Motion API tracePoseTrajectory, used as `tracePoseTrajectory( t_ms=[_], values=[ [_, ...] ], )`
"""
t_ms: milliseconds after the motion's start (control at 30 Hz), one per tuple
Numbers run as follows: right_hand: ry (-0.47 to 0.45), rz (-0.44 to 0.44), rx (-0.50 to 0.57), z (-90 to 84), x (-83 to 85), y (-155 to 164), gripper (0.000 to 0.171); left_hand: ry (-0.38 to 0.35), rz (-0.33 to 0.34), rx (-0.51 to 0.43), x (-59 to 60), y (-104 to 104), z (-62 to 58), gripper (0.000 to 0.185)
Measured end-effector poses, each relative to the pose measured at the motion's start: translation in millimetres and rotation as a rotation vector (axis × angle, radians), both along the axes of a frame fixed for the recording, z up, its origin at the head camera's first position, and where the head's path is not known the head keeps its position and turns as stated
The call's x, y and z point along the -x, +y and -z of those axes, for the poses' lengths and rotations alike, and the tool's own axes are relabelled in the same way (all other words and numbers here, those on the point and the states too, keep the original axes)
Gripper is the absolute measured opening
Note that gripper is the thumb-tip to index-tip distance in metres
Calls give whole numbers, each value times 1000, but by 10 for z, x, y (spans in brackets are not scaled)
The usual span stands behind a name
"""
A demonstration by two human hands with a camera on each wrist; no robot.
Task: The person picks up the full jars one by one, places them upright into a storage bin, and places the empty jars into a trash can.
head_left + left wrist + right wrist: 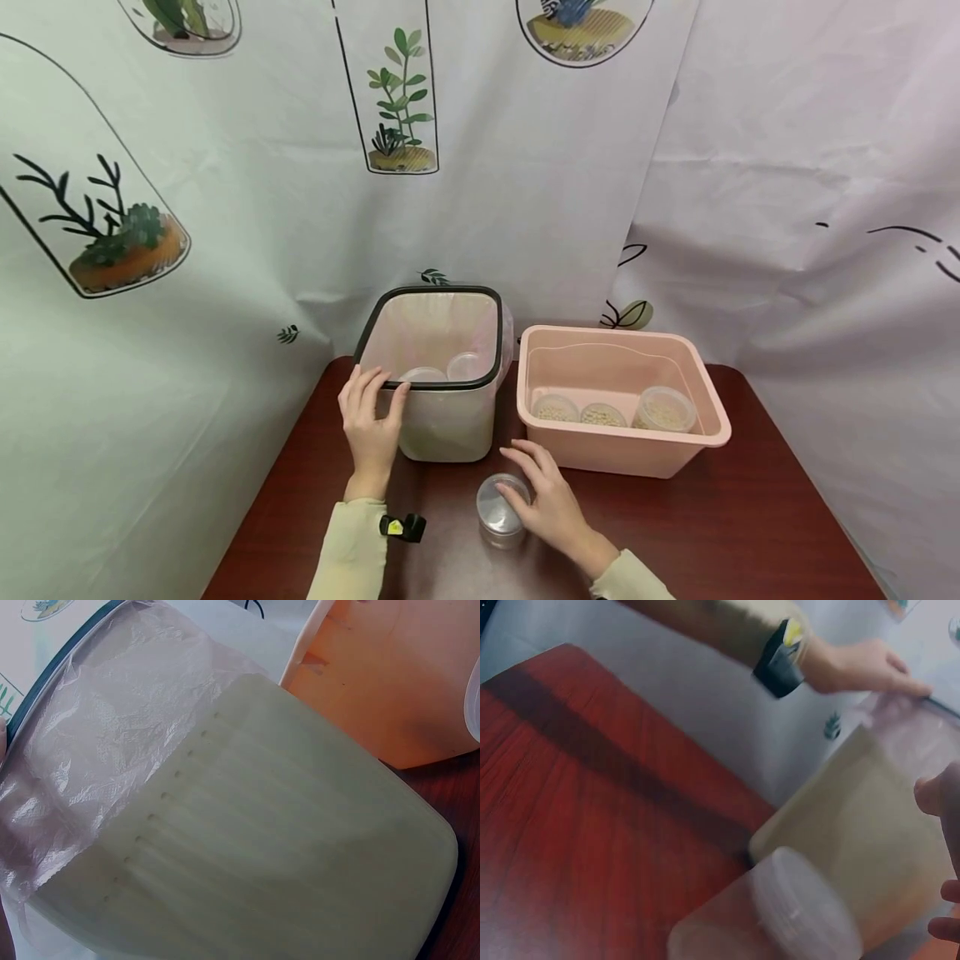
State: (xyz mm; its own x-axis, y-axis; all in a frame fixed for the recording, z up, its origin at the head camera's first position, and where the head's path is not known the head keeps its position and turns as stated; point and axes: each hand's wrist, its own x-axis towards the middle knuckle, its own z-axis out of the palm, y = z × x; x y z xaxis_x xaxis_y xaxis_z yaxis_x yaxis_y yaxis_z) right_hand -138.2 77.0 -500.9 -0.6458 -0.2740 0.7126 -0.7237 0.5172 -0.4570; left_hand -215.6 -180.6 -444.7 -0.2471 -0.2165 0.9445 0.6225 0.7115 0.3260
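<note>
While the left hand (372,425) rests flat-fingered on the lined bin (442,417), the right hand (551,500), fingers relaxed, touches the lidded jar (501,510). Probably the pick-up step; closing around the jar comes next.

A dark red-brown table (712,533) stands against a pale curtain (525,183) printed with plants in glass domes. At the back of the table sits a cream bin (450,425) with a black rim and a thin plastic liner; two small clear containers (442,371) lie inside it. The left hand (371,421) rests with straight fingers on the bin's near left corner. Just beside the bin on its right stands a pink tub (705,417) holding three lidded cups of pale grains (611,410). In front of the bin, the right hand (543,500) touches a clear lidded cup (498,508) standing on the table, fingers relaxed over its right side.
</note>
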Motion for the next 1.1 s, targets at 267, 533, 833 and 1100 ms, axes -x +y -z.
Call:
tracePoseTrajectory(
  t_ms=[267, 533, 833, 1100],
  values=[
    [-57, 46, -61, 262, -60, 15, 41, -2, 5, -4, 3, 5, -6, 34],
    [-105, 41, -143, 478, -105, 9, 43, 0, 3, -5, -6, 2, -9, 34],
    [-225, 25, -108, 615, -178, -8, 47, -20, 8, -2, -27, -1, 21, 34],
    [-254, -74, -33, 670, -148, 7, 53, -5, 1, 0, -16, -9, 7, 34]
  ],
)
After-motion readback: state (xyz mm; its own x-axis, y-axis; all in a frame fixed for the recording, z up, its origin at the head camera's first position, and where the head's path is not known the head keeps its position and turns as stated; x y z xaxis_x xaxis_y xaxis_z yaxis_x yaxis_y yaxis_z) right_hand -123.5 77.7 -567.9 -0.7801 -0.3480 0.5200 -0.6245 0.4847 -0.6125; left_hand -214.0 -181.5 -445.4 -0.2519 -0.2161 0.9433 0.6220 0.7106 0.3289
